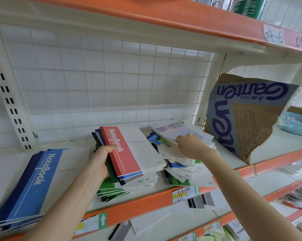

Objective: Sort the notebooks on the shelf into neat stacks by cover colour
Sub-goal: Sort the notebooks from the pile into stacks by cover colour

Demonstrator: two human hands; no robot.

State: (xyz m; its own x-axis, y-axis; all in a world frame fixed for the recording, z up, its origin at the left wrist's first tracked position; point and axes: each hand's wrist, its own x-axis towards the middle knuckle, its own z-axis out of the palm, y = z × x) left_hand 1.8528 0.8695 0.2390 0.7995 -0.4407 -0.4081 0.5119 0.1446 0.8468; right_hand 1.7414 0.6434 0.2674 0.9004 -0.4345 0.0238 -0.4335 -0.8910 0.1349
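Observation:
My left hand [101, 160] grips the spine side of a small pile of notebooks [138, 173] in the shelf's middle, with a red-spined notebook [129, 148] on top and the thumb on its red band. Green notebooks [112, 191] lie under that pile. My right hand [192, 145] pinches the near edge of a pale picture-cover notebook [174, 130] on top of a messy heap of mixed notebooks [179, 169]. At the left lies a stack of blue-spined notebooks [33, 185].
The white shelf board [143, 193] has an orange front edge and a wire grid back [112, 84]. A torn cardboard box [247, 119] stands at the right, with a light blue bowl [296, 122] beyond it. Grey notebooks [201, 200] lie on the shelf below.

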